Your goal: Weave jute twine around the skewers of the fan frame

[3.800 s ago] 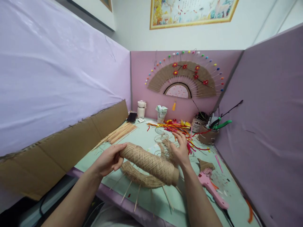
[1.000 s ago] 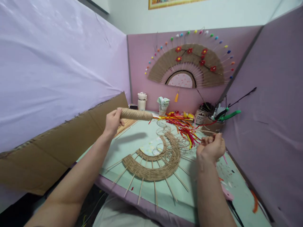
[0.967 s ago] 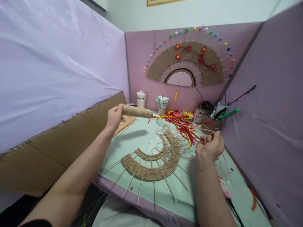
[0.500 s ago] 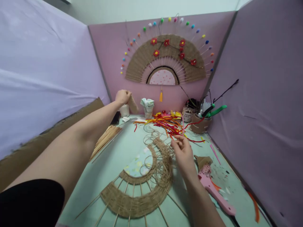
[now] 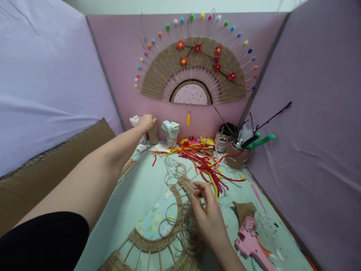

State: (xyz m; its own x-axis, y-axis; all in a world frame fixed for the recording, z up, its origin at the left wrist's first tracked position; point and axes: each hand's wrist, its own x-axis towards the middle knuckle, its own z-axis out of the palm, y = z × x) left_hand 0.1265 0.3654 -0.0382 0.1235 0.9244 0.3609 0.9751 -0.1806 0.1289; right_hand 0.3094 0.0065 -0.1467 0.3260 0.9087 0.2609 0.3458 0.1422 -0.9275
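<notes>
At the back of the table, my left hand (image 5: 147,122) grips the top of a brown roll (image 5: 153,135), which stands upright beside a white bottle (image 5: 135,121). My right hand (image 5: 208,209) is curled at the far end of a half-woven fan, its thumb and fingers closed on the twine (image 5: 186,184); the exact strand is hidden. Loose loops of twine (image 5: 190,229) lie over the fan's right side. Thin sticks radiate from the fan's inner woven band (image 5: 148,245), which borders a floral half-circle (image 5: 155,220).
A finished fan (image 5: 166,62) hangs on the pink back panel. Coloured pipe cleaners (image 5: 197,154) lie behind the weaving. A pink glue gun (image 5: 252,242) rests at right. Pots with tools (image 5: 238,156) and a cup with a cloth (image 5: 171,135) stand at the back.
The brown roll went from tilted to upright, with my left hand on top. My right hand moved left and nearer onto the twine. The view has shifted, so the fan sits lower.
</notes>
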